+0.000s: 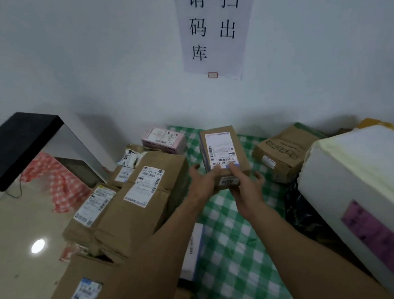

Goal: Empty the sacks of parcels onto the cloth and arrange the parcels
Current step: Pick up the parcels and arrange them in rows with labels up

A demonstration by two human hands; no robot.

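Left hand [201, 178] and right hand [246, 189] both grasp near end of small brown box [225, 154], thumbs on top. Green checked cloth [228, 233] lies on glossy beige floor [6, 239], against white wall [76, 52] with paper notice [219, 24]. Box over far part of cloth, between row of brown parcels [142, 197] at left and crumpled brown parcel [284, 156] at right; whether it touches cloth, unclear. Box cardboard, white barcode label on top, small sticker on near end.

We can't read the label [221, 149] on the held box [242, 158]; white parcel [363, 189] cut by right edge, purple sticker [383, 242] blurred; left forearm [155, 254] half-hides a flat parcel [194, 253].
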